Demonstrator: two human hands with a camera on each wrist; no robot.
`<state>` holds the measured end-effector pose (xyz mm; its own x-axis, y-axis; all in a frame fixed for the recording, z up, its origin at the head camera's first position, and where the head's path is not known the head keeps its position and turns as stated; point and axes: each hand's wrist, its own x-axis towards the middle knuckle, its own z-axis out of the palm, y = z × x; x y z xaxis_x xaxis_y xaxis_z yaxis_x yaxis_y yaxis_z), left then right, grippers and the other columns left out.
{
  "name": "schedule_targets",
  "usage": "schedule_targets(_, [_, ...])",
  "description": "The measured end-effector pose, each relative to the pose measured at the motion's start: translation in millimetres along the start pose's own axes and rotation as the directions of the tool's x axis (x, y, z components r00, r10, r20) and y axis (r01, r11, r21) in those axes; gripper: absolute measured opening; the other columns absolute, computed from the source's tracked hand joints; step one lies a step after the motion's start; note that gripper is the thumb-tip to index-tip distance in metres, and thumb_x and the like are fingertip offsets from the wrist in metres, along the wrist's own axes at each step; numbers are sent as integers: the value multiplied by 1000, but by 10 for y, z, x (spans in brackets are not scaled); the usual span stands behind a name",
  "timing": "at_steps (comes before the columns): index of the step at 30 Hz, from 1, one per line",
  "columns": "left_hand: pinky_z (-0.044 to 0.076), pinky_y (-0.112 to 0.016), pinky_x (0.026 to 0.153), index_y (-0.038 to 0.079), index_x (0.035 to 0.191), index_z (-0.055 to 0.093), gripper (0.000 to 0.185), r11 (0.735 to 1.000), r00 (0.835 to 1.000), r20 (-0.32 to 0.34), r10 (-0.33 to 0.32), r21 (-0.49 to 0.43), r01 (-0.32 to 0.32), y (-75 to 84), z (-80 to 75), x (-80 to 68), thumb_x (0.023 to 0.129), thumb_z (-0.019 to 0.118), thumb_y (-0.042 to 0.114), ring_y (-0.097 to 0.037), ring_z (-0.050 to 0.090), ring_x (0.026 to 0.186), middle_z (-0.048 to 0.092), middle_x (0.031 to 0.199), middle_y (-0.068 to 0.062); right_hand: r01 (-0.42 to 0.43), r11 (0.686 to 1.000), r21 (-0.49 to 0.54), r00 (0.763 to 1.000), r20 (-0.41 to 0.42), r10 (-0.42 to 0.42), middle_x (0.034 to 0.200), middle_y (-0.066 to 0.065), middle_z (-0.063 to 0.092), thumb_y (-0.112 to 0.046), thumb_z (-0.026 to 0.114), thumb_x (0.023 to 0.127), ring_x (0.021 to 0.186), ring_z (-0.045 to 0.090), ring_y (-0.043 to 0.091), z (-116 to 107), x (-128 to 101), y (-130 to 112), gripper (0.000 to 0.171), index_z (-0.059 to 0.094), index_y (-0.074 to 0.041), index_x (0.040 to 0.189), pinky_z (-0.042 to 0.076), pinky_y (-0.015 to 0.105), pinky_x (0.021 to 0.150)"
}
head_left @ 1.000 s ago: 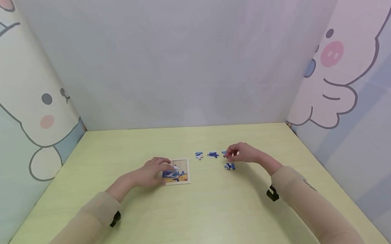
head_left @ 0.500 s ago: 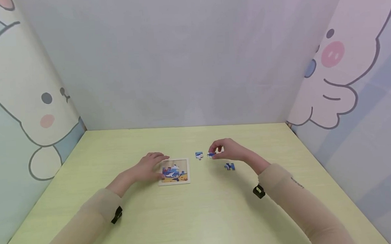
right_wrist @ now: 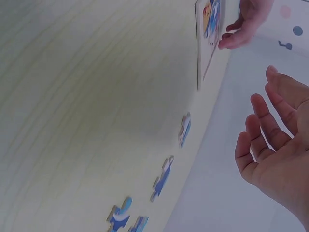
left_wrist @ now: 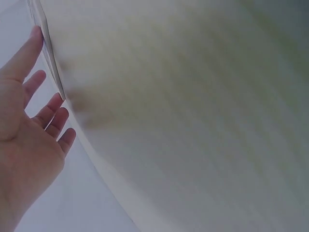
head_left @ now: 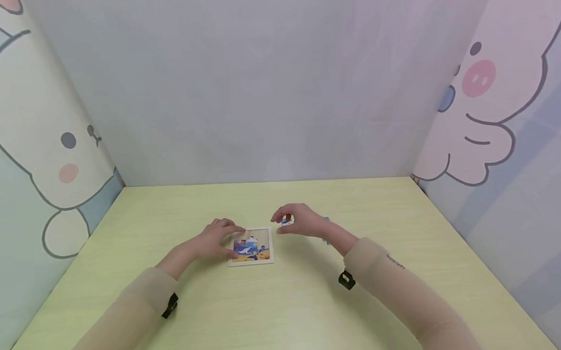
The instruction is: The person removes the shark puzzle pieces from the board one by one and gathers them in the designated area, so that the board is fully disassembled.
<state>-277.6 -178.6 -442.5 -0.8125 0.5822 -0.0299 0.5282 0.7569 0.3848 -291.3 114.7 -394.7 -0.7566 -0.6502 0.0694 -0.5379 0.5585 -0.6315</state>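
A small square puzzle board (head_left: 258,253) with a blue and orange picture lies on the pale green table (head_left: 287,307). My left hand (head_left: 233,235) rests at the board's left edge with its fingers straight; the left wrist view shows that hand (left_wrist: 46,96) open beside the board's thin edge (left_wrist: 48,60). My right hand (head_left: 283,220) hovers just right of the board, over a loose blue piece (head_left: 286,223). In the right wrist view the right hand (right_wrist: 263,111) is open and holds nothing. Several loose pieces (right_wrist: 162,178) lie in a row on the table below it.
Two more blue pieces (head_left: 326,220) peek out behind my right wrist and forearm. Cartoon-printed walls (head_left: 46,155) close in the table on the left, back and right. Bare tabletop stretches in front of the board.
My right hand has swept left along the row of loose pieces, from the rightmost one to the one nearest the board. My left hand drew back off the board's picture to its left edge.
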Motion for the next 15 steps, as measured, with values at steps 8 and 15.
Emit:
schedule_targets(8, [28, -55, 103, 20, 131, 57, 61, 1000, 1000, 18, -10, -16, 11, -28, 3, 14, 78, 74, 45, -30, 36, 121, 45, 131, -8, -66, 998, -23, 997, 33, 67, 106, 4, 65, -14, 71, 84, 95, 55, 20, 259, 155, -86, 28, 66, -10, 112, 48, 33, 83])
schedule_targets(15, [29, -55, 103, 21, 131, 56, 63, 1000, 999, 34, -13, -21, 14, -10, -1, 1, 77, 74, 47, -29, 37, 121, 44, 132, -7, -100, 995, -26, 993, 66, 102, 104, -1, 65, -15, 72, 84, 93, 55, 13, 399, 274, -62, 28, 67, -13, 111, 46, 27, 81])
